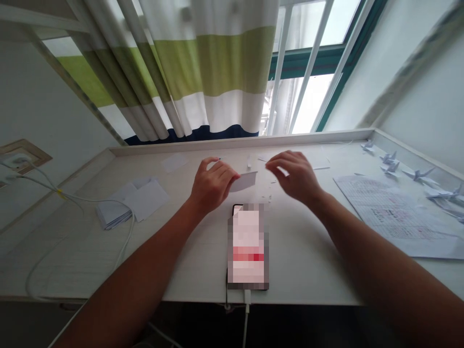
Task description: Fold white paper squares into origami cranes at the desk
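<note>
My left hand point(213, 183) is closed, its thumb and fingertips pinching a small sheet of white paper point(247, 181) raised over the desk. A tiny blue tip shows by its index finger; what it belongs to I cannot make out. To the right, my right hand point(295, 175) is closed in a pinch. A thin white paper strip point(261, 159) sticks out at its fingertips. Between the hands, another small paper piece point(249, 162) and several tiny paper scraps point(270, 197) lie on the desk. Below them is a phone point(248, 246) with a blurred screen.
Stacked white paper sheets point(132, 200) lie left, beside white cables point(90, 199) running from a wall socket point(21, 159). On the right are a printed sheet point(395, 212) and several folded paper cranes point(418, 175). A raised rim point(232, 143) edges the desk point(195, 256) below the curtain.
</note>
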Demonstrator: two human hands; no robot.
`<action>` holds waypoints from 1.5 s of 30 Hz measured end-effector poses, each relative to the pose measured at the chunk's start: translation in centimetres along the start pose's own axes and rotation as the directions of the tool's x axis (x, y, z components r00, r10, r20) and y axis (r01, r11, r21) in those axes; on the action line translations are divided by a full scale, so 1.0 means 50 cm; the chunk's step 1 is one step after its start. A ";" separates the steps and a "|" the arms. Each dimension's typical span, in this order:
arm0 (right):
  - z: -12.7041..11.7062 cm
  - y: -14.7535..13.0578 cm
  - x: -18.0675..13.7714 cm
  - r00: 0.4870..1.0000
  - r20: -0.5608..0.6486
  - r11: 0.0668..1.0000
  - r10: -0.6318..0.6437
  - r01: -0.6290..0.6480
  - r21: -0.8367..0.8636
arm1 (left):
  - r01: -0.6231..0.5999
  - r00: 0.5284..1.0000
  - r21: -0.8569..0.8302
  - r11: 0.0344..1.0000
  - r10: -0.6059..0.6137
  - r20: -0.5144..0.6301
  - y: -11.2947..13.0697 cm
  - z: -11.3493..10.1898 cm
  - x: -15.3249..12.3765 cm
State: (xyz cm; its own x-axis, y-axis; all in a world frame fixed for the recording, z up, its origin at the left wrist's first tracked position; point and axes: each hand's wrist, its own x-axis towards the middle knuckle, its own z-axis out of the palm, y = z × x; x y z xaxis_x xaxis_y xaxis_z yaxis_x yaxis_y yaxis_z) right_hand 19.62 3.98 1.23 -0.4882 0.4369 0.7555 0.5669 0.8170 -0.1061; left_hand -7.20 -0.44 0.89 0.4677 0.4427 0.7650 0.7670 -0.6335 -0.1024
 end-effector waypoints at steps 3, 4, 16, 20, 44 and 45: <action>-0.010 0.039 -0.004 0.961 -0.208 0.979 0.180 -0.195 -0.056 | 0.139 0.987 0.048 0.989 -0.134 -0.093 -0.021 0.003 -0.006; -0.008 0.034 -0.002 0.965 -0.200 0.983 0.167 -0.179 -0.043 | 0.162 0.983 0.040 0.986 -0.158 -0.089 -0.022 0.005 -0.006; 0.030 -0.053 -0.001 0.983 0.049 0.985 -0.174 0.175 0.002 | 0.439 0.859 -0.683 0.584 -0.496 0.128 0.050 0.007 -0.011; 0.026 -0.052 -0.008 1.000 0.002 0.996 -0.021 0.020 0.088 | 0.502 0.682 -0.848 0.167 -0.680 0.269 0.054 0.024 -0.004; 0.028 -0.113 0.002 0.823 0.425 0.589 0.377 -0.567 0.576 | 0.802 0.526 -0.593 -0.063 -0.394 0.754 0.048 -0.012 0.008; 0.029 -0.111 0.002 0.811 0.443 0.543 0.382 -0.585 0.603 | 0.802 0.518 -0.592 -0.082 -0.398 0.757 0.046 -0.012 0.009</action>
State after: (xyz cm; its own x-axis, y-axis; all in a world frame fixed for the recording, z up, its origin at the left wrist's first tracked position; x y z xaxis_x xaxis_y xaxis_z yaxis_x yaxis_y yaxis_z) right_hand 15.46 0.01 0.99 -0.4737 0.8329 0.2861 0.1936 0.4154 -0.8888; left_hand -5.50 -2.09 1.38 0.2695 0.9620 -0.0444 0.0521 0.0314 0.9981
